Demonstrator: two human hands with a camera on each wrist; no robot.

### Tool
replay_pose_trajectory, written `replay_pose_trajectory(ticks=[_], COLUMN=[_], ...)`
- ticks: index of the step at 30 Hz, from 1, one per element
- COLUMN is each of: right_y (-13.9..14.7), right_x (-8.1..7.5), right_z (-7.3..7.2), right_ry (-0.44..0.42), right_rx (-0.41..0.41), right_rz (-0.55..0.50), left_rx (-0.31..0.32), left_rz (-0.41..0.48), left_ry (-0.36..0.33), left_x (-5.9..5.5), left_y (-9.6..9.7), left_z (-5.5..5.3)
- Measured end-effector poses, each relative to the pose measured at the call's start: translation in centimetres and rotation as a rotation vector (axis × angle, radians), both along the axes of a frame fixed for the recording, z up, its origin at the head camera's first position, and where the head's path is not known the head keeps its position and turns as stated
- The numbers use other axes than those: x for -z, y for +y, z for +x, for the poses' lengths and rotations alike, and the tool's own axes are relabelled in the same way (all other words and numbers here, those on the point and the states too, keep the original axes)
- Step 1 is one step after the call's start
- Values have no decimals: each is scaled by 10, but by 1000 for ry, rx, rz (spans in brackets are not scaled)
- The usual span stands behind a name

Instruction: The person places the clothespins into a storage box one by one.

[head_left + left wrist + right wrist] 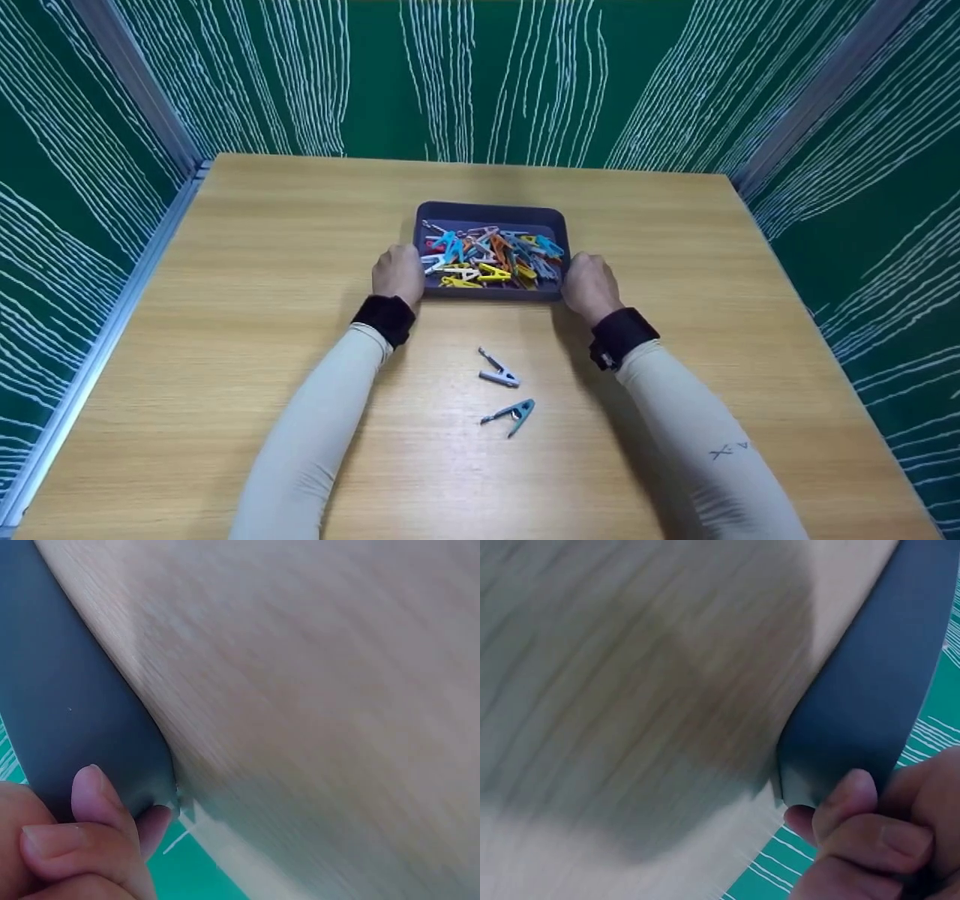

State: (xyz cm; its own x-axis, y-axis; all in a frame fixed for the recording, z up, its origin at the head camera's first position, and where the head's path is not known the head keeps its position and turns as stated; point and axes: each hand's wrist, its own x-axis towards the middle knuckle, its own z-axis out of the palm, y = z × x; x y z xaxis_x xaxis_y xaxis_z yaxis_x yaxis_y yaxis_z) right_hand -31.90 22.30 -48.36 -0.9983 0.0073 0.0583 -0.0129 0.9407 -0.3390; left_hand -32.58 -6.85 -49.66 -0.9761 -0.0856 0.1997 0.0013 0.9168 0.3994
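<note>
A dark grey tray [491,294] full of clothespins [495,255] in blue, yellow, orange and white sits between both hands. My left hand [399,274] grips its left end, with curled fingers [97,795] at the tray's corner in the left wrist view. On the right end, my right hand [590,285] holds the tray in the same way; its fingers [847,799] curl at the corner in the right wrist view. Nearer to me on the table lie a pale grey clothespin [501,375] and a teal clothespin [517,412], both apart from the hands.
The wooden table [262,300] spreads around the tray on all sides. Green panels [375,75] with white streaks stand behind it and at both sides. A metal rail [97,360] runs along the left edge.
</note>
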Motion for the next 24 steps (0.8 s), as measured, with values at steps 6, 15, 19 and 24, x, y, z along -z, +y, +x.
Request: replay_pose_trajectory(ticks=[6,15,19,24], right_y=[-3,-7,-7,-7], right_x=[6,9,8,7], right_z=[2,5,5,5], right_ry=[58,142,165,147], right_rx=[-13,-30,-24,-2], right_rz=[8,39,52,54], left_rx=[23,65,291,693], left_rz=[41,27,81,59], left_ry=[-73,74,157,65], left_x=[0,-13,-22,-23], left_y=[-6,-2,14,28], left_z=[3,31,57,82])
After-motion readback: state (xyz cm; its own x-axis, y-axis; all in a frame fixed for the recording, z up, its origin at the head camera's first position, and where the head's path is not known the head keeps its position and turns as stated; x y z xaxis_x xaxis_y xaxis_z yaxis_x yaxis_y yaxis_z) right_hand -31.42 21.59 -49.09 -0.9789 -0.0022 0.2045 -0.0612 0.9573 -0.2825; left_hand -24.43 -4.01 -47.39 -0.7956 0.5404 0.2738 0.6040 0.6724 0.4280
